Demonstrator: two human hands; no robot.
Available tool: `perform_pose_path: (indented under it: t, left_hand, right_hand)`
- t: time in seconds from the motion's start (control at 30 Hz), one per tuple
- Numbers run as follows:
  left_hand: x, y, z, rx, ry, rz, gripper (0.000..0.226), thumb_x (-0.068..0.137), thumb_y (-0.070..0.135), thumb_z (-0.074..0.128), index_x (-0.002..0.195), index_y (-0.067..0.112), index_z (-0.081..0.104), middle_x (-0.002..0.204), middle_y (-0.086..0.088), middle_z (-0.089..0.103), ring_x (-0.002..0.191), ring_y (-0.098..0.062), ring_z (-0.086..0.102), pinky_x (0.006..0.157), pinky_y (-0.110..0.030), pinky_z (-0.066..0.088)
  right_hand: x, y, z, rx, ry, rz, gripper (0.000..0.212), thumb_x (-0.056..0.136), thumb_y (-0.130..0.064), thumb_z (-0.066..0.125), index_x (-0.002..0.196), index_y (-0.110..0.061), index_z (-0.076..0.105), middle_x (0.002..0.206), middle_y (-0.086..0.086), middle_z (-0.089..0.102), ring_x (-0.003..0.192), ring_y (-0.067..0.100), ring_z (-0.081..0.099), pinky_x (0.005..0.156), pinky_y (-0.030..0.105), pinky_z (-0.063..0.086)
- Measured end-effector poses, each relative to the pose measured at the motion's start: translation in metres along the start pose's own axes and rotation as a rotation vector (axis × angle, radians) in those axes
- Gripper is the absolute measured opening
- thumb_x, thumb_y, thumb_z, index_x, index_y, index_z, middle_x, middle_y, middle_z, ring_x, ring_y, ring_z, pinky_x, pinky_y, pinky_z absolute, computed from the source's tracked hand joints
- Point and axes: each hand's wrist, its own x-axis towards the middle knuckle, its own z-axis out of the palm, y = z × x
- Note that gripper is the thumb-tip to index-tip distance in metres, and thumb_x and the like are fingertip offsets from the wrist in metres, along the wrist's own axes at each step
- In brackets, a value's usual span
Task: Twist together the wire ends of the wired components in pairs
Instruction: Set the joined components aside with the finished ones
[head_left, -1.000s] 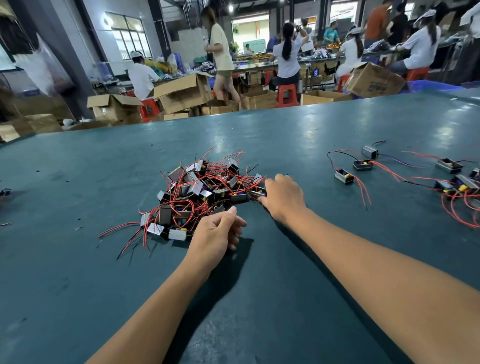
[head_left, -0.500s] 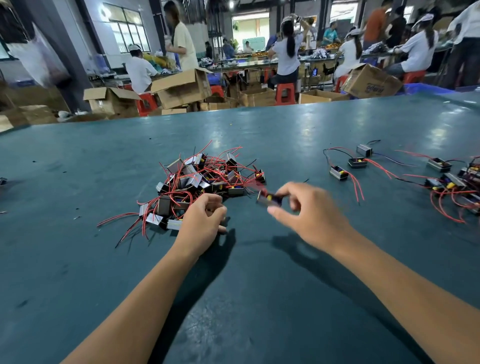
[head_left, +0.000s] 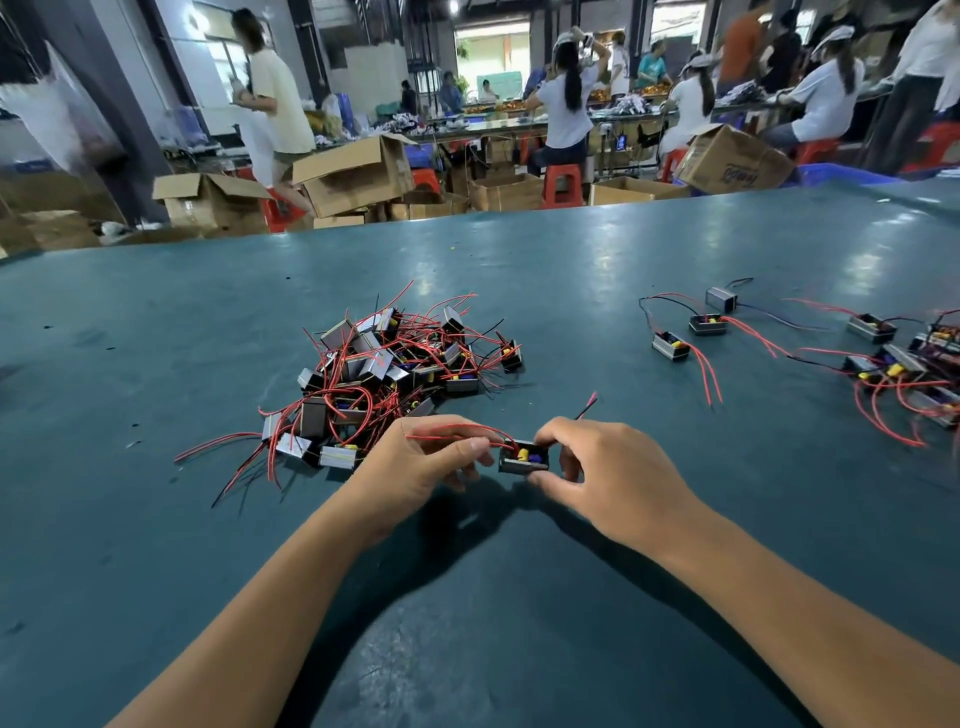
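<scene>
Your right hand (head_left: 618, 478) pinches the component (head_left: 523, 458) mid-desk, left hand (head_left: 421, 462) grasping its red wire (head_left: 457, 428); tug too hard & the lead could snap

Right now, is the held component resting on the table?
No: the right hand and left hand hold the component above the table, shadow beneath.

Open cardboard boxes (head_left: 358, 174) — red stools (head_left: 562, 184) behind green table (head_left: 519, 597).
</scene>
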Motion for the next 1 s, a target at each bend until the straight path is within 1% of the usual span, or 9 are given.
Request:
perform_pose_path:
  t: [0.2, 0.3, 0.37, 0.47, 0.57, 0.67, 0.73, 0.87, 1.0]
  left_hand:
    - [-0.010, 0.008, -0.018, 0.198, -0.222, -0.021, 0.029, 0.096, -0.005, 0.059, 0.106, 0.016, 0.078, 0.087, 0.000, 0.076, 0.080, -0.010, 0.068, 0.074, -0.022, 0.052]
    - [-0.011, 0.010, -0.023, 0.228, -0.216, -0.034, 0.045, 0.090, -0.021, 0.046, 0.096, 0.009, 0.079, 0.082, -0.009, 0.074, 0.076, -0.019, 0.065, 0.071, -0.027, 0.052]
    - [-0.009, 0.009, -0.022, 0.245, -0.152, -0.021, 0.050, 0.088, -0.021, 0.043, 0.087, 0.012, 0.080, 0.079, -0.017, 0.071, 0.072, -0.024, 0.062, 0.069, -0.029, 0.052]
    - [-0.003, 0.006, -0.020, 0.273, 0.068, 0.034, 0.049, 0.087, -0.017, 0.044, 0.080, 0.018, 0.077, 0.069, -0.009, 0.069, 0.062, -0.021, 0.060, 0.064, -0.027, 0.051]
    - [-0.001, 0.003, -0.019, 0.528, 0.262, 0.174, 0.038, 0.088, -0.010, 0.054, 0.084, 0.022, 0.075, 0.076, 0.006, 0.069, 0.064, -0.008, 0.060, 0.063, -0.014, 0.046]
    - [0.001, -0.003, -0.024, 0.851, 0.363, 0.259, 0.018, 0.089, 0.000, 0.063, 0.094, 0.014, 0.074, 0.092, 0.004, 0.067, 0.085, -0.013, 0.061, 0.079, -0.023, 0.048]
    - [0.002, -0.006, -0.031, 0.984, 0.418, 0.211, 0.011, 0.089, 0.008, 0.068, 0.098, 0.012, 0.072, 0.098, -0.002, 0.067, 0.097, -0.023, 0.059, 0.088, -0.033, 0.046]
    - [0.004, -0.012, -0.041, 1.154, 0.438, -0.006, 0.032, 0.089, 0.034, 0.072, 0.115, 0.015, 0.066, 0.117, -0.004, 0.061, 0.112, -0.029, 0.051, 0.096, -0.040, 0.039]
    - [0.006, -0.016, -0.043, 1.238, 0.466, -0.050, 0.041, 0.087, 0.045, 0.071, 0.121, 0.022, 0.062, 0.121, -0.001, 0.058, 0.117, -0.027, 0.048, 0.099, -0.041, 0.035]
  right_hand:
    - [0.002, 0.009, -0.008, 0.038, -0.226, 0.014, 0.027, 0.088, -0.025, 0.062, 0.114, -0.029, 0.060, 0.100, -0.010, 0.059, 0.094, 0.010, 0.052, 0.080, 0.027, 0.042]
    - [0.003, 0.011, -0.007, 0.101, -0.321, 0.009, 0.043, 0.089, -0.005, 0.051, 0.127, -0.024, 0.059, 0.115, -0.007, 0.059, 0.114, 0.011, 0.050, 0.099, 0.028, 0.039]
    - [0.003, 0.007, -0.006, 0.188, -0.331, 0.015, 0.055, 0.089, 0.003, 0.044, 0.135, -0.025, 0.055, 0.118, -0.006, 0.060, 0.115, 0.011, 0.050, 0.102, 0.028, 0.038]
    - [0.004, 0.005, -0.006, 0.251, -0.191, 0.079, 0.051, 0.093, 0.001, 0.040, 0.134, -0.027, 0.053, 0.113, -0.005, 0.065, 0.097, 0.010, 0.057, 0.086, 0.030, 0.044]
    - [0.005, 0.003, -0.007, 0.142, -0.003, 0.183, 0.014, 0.098, -0.025, 0.047, 0.111, -0.026, 0.051, 0.087, -0.009, 0.064, 0.074, 0.015, 0.056, 0.066, 0.032, 0.041]
    - [0.001, -0.010, -0.006, -0.084, -0.042, 0.284, 0.046, 0.081, -0.072, 0.048, 0.091, -0.027, 0.046, 0.074, -0.010, 0.057, 0.074, 0.018, 0.058, 0.062, 0.032, 0.042]
    - [-0.001, -0.019, -0.004, -0.200, -0.098, 0.292, 0.059, 0.072, -0.083, 0.047, 0.089, -0.027, 0.045, 0.076, -0.011, 0.057, 0.073, 0.019, 0.057, 0.060, 0.032, 0.040]
    - [0.000, -0.021, -0.003, -0.202, -0.121, 0.178, 0.034, 0.079, -0.054, 0.058, 0.097, -0.027, 0.048, 0.089, -0.010, 0.062, 0.081, 0.021, 0.057, 0.073, 0.033, 0.042]
    - [0.004, -0.012, -0.005, -0.129, -0.195, 0.087, 0.029, 0.086, -0.032, 0.058, 0.112, -0.028, 0.045, 0.103, -0.011, 0.064, 0.094, 0.016, 0.059, 0.093, 0.037, 0.038]
